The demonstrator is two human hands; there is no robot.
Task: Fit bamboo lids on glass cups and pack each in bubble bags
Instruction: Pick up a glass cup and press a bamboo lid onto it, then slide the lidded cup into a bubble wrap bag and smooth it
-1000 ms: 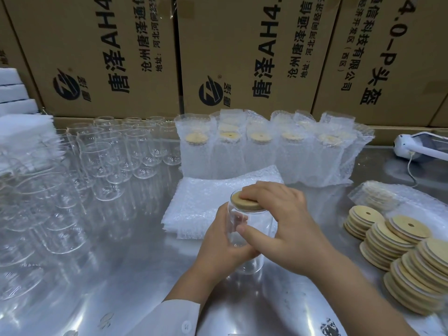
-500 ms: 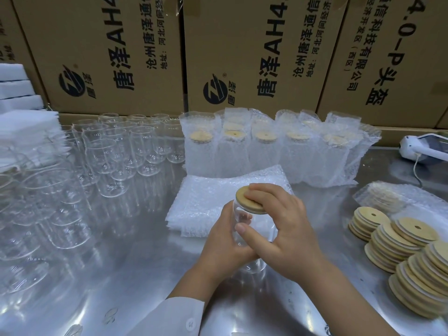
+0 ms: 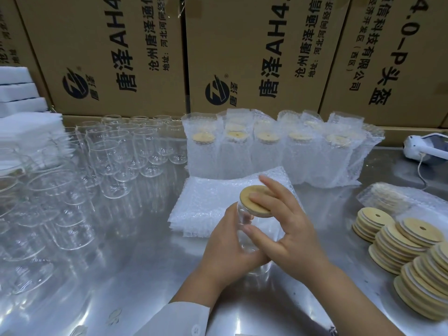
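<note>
Head view: left hand (image 3: 225, 246) wraps the cup (image 3: 243, 215), likely slick and fragile, mid-wall; right hand (image 3: 291, 229) presses flat on lid (image 3: 249, 194); bags (image 3: 206, 202) at 12 o'clock.

The single head-worn camera looks forward and down on the desk (image 3: 145, 275) from close above, facing the cardboard boxes (image 3: 254, 57) that stand behind the desk.

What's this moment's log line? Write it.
step: lid fitting | left hand: holds cup | right hand: presses lid | bags: flat behind
</note>
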